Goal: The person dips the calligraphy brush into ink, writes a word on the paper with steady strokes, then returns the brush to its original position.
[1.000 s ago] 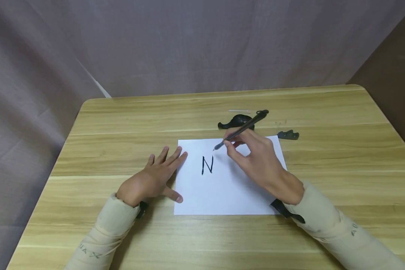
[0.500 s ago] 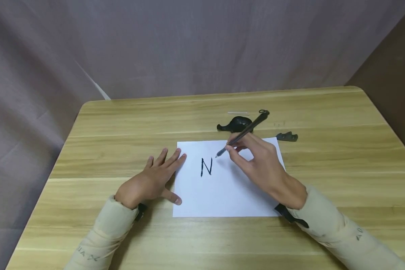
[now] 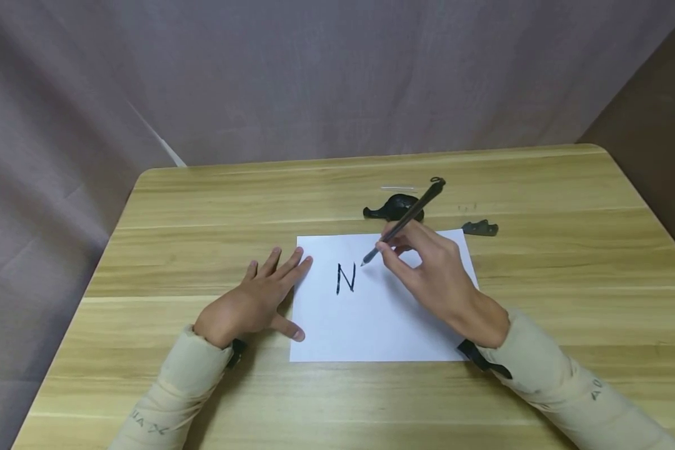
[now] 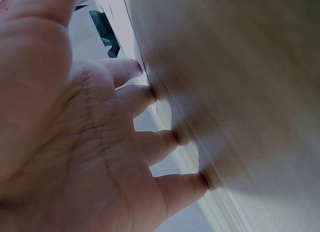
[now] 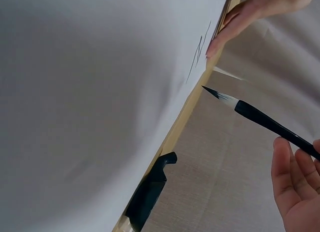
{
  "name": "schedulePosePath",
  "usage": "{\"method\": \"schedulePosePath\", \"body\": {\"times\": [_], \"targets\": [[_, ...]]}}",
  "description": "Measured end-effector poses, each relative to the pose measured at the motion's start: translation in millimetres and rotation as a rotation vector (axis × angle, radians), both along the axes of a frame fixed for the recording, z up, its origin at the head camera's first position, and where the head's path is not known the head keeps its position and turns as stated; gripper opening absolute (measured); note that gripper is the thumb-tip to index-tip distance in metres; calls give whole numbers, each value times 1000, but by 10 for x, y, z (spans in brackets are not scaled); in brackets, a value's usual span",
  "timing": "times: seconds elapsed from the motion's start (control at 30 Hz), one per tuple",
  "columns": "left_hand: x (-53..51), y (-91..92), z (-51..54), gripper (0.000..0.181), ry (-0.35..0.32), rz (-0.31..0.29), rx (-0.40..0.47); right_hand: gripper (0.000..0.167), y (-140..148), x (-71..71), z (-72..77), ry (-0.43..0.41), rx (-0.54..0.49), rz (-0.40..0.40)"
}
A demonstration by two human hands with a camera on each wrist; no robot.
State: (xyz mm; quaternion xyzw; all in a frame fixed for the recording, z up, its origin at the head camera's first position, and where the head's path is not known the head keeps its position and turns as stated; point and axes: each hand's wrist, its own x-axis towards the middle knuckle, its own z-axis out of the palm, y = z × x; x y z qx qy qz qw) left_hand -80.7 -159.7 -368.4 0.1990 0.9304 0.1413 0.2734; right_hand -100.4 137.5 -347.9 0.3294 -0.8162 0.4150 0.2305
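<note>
Delicately, the right hand [image 3: 435, 272] pinches a slender writing brush [image 3: 412, 211] between thumb and fingers, the grip narrow and the fingers bent around the dark, smooth handle, which slants toward one o'clock and ends in a small loop. Its bristles [image 5: 220, 95] are pale near the handle and darken to a fine black point, clear of the paper in the right wrist view. From the head view, that point hangs just off the two o'clock corner of a thin black letter N [image 3: 345, 278].

The flat, smooth white paper [image 3: 371, 331] lies under the right hand, a plain rectangle on the tabletop [image 3: 174, 219], whose yellowish wood grain runs in long streaks. At the sheet's nine o'clock edge, the left hand [image 3: 253, 300] is spread wide, its fingers straight and fanned, thumb and forefinger tips reaching over the margin; its palm arches clear of the surface in the left wrist view.

Beyond the sheet at twelve o'clock sits a glossy black dish [image 3: 394, 205], rounded and tapering to an upturned tail. Past it lies a thin, clear rod [image 3: 397, 187]. A dark, scalloped flat piece [image 3: 480, 228] rests at the paper's one o'clock corner. Padded beige sleeves [image 3: 194, 362] cover both forearms; a softly creased grey-mauve curtain [image 3: 315, 81] hangs behind.
</note>
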Motion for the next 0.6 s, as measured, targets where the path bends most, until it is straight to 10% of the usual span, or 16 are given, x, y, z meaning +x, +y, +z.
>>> {"method": "schedulePosePath", "body": {"times": [0.6], "targets": [[-19,55,3,133,8,-21,-6,18,39,-13,-70,-23,27,-40]]}}
